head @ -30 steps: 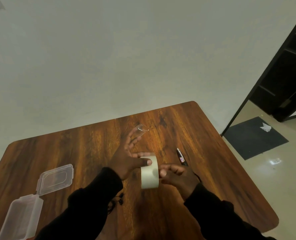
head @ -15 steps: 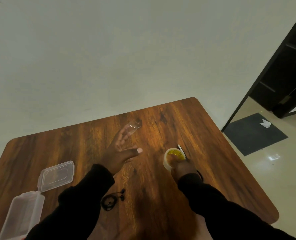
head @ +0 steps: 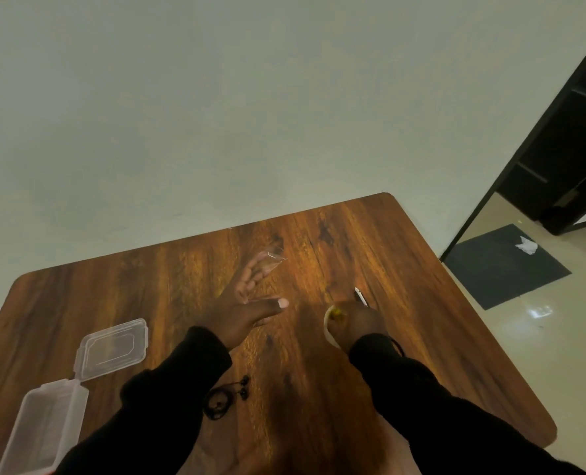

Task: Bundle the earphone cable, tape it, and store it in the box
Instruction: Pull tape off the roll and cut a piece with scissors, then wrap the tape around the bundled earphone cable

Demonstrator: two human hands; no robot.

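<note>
Earphone cable waits coiled on the bench, near the person's body, well apart from both hands. Biggest item, the open box, sits far left. Right hand presses the tape roll down, fingers clenched on it. Left hand is splayed, a clear tape strip stuck to its fingertips. Keep that strip from folding, then wrap it across the coil's strands.

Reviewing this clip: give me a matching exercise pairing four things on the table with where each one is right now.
Things:
1. tape roll
2. tape strip
3. earphone cable
4. box

Places:
A. open, at the table's near left edge
B. stuck to the left hand's fingertips
C. coiled on the table between the sleeves
D. under the right hand

Pairs: 1-D, 2-B, 3-C, 4-A
</note>
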